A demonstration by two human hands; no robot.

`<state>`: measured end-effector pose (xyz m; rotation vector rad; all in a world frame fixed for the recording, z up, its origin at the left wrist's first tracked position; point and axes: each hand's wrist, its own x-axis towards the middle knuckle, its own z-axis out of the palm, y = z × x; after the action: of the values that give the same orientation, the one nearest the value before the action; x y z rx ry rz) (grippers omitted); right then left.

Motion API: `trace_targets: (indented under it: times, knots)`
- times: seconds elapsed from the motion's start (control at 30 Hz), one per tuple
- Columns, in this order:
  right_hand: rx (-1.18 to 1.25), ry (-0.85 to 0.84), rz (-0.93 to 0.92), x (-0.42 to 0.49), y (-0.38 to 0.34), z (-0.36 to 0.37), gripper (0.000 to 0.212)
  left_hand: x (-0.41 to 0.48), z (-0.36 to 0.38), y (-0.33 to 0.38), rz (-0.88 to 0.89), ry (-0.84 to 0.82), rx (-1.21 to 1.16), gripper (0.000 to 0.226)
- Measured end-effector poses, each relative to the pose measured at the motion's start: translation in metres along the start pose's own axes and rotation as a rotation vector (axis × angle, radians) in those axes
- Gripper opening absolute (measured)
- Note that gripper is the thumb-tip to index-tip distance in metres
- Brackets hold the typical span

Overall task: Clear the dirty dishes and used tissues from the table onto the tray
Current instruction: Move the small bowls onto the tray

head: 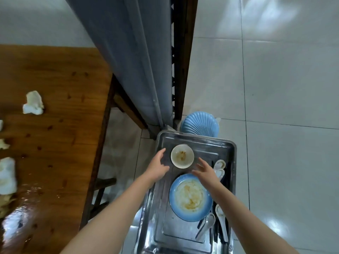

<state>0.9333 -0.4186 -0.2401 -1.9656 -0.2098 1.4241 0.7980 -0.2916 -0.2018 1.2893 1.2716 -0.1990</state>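
A steel tray (222,143) sits low at the centre right. On it stand a small white bowl (182,156) with brown residue and a blue plate (190,197) smeared with sauce. White spoons (219,164) and dark chopsticks (228,173) lie along the tray's right side. My left hand (158,167) hovers open just left of the bowl. My right hand (206,170) hovers open to the bowl's right, above the plate's far rim. Neither hand holds anything. Crumpled used tissues (33,103) lie on the wooden table (60,125) at left.
More tissues (7,176) and a wet patch lie along the table's left edge. A grey curtain (132,57) and dark wooden post rise behind the tray. A blue shell-shaped dish (200,123) sits beyond the tray. Pale tiled floor stretches to the right.
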Motion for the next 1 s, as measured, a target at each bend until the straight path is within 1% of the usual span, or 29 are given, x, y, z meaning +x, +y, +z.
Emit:
trace_targets:
  times: [0.23,0.37,0.53,0.63,0.73,0.9,1.0]
  knots:
    - [0.062,0.089,-0.118,-0.078,-0.039,-0.004,0.047,-0.084,-0.034,0.019,0.012,0.110,-0.102,0.064]
    - [0.076,0.076,-0.205,-0.128,-0.074,0.011,0.045,-0.135,-0.058,0.031,0.061,0.139,-0.178,0.060]
    - [0.095,0.075,-0.262,-0.182,-0.108,0.036,0.040,-0.195,-0.098,0.032,0.107,0.167,-0.277,0.057]
    - [0.054,0.068,-0.303,-0.213,-0.120,0.066,0.040,-0.228,-0.129,0.017,0.131,0.180,-0.320,0.053]
    - [-0.026,0.050,-0.380,-0.244,-0.129,0.111,0.043,-0.260,-0.162,-0.009,0.161,0.212,-0.375,0.049]
    - [-0.050,0.026,-0.452,-0.296,-0.129,0.199,0.043,-0.316,-0.232,-0.070,0.183,0.228,-0.470,0.041]
    - [-0.081,0.016,-0.451,-0.322,-0.125,0.251,0.040,-0.351,-0.271,-0.112,0.183,0.238,-0.519,0.043]
